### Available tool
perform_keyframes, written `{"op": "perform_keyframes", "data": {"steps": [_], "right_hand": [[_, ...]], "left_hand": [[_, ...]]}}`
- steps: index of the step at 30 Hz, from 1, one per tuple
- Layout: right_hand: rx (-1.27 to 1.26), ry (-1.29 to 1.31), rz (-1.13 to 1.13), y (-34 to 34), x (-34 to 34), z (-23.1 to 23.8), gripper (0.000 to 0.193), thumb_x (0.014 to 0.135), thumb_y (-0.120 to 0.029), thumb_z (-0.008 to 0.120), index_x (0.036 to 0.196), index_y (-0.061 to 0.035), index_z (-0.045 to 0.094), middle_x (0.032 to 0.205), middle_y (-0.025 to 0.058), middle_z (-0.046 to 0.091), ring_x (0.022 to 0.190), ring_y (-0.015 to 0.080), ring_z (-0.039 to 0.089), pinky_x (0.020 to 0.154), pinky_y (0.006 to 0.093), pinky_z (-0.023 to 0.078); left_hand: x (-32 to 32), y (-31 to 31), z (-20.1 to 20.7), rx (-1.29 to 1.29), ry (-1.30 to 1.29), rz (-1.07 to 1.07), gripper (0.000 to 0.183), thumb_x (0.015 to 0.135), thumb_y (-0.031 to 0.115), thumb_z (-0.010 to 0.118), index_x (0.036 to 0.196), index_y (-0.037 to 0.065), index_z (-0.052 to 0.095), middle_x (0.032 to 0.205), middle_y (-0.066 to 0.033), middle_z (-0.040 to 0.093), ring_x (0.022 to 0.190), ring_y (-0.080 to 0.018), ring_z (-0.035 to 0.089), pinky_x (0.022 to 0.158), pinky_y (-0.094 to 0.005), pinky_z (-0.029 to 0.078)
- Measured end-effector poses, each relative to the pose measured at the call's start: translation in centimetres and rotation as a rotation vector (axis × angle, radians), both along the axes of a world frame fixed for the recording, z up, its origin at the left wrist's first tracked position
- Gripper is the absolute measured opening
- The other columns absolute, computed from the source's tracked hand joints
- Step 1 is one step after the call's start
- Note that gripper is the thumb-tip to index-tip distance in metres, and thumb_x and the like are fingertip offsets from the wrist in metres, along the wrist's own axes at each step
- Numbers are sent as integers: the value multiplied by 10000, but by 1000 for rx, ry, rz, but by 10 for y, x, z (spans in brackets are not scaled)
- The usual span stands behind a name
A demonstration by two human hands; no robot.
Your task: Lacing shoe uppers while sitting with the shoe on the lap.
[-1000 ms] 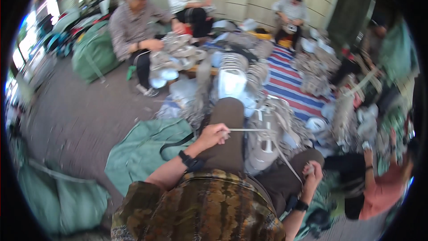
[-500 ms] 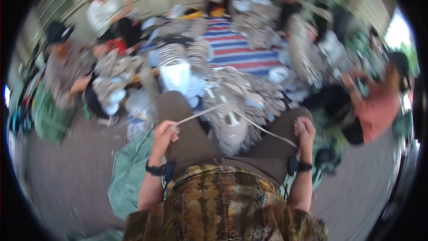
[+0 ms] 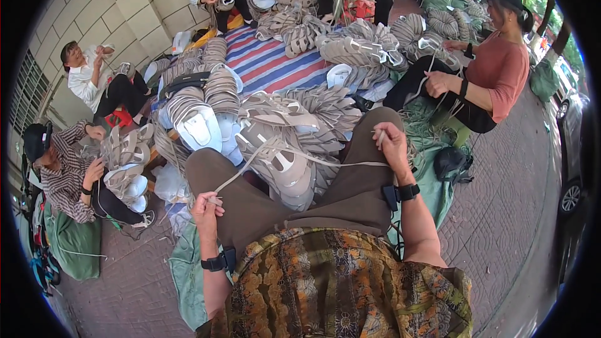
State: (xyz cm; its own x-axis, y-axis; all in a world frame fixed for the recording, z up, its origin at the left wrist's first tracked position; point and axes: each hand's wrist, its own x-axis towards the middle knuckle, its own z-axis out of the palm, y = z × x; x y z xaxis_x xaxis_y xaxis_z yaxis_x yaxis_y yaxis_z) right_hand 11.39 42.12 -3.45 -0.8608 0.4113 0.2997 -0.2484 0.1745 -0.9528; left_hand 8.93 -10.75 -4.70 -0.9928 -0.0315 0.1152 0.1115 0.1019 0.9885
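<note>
A beige-grey shoe upper (image 3: 289, 172) with white trim lies between my knees, on a heap of similar uppers. A pale flat shoelace (image 3: 249, 164) runs through its eyelets and stretches out to both sides. My left hand (image 3: 206, 209) is closed on one end by my left thigh. Above my right knee, my right hand (image 3: 392, 145) has its fingers pinched on the other end. The lace's right half crosses my thigh nearly level, while the left half slants down to my fingers.
Nested stacks of uppers (image 3: 195, 119) stand ahead on a striped sheet (image 3: 266, 56). Several people sit around it, including one in a coral top (image 3: 501, 78) at the right and one in a striped shirt (image 3: 66, 181) at the left. A black cap (image 3: 452, 163) lies on green sacking (image 3: 432, 194).
My view has turned and is sharper now. My right hand sits higher and farther from my body, and the left is lower in view. Both still hold the lace.
</note>
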Motion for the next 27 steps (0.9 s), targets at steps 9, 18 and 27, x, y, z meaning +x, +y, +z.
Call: {"op": "perform_keyframes", "data": {"steps": [9, 18, 27], "right_hand": [[99, -14, 2, -33, -14, 8, 106, 914, -20, 571, 973, -46, 656, 730, -28, 607, 647, 34, 514, 568, 204, 414], [59, 14, 53, -37, -16, 7, 89, 918, -28, 581, 969, -48, 651, 733, -28, 591, 681, 39, 509, 601, 207, 418], [104, -9, 46, -41, -18, 9, 109, 898, -6, 567, 966, -36, 647, 738, -6, 607, 712, 55, 546, 652, 219, 448]], "left_hand": [[-4, 5, 0, -53, 21, -10, 132, 960, 57, 534, 1058, 34, 620, 812, -38, 645, 596, -71, 582, 529, -190, 458], [-4, 5, 1, -14, 13, -13, 128, 966, 59, 533, 1057, 36, 621, 811, -37, 646, 590, -69, 576, 533, -189, 455], [-3, 3, 1, -22, 27, -20, 124, 971, 81, 546, 1058, 36, 622, 806, -38, 647, 588, -72, 578, 533, -194, 458]]}}
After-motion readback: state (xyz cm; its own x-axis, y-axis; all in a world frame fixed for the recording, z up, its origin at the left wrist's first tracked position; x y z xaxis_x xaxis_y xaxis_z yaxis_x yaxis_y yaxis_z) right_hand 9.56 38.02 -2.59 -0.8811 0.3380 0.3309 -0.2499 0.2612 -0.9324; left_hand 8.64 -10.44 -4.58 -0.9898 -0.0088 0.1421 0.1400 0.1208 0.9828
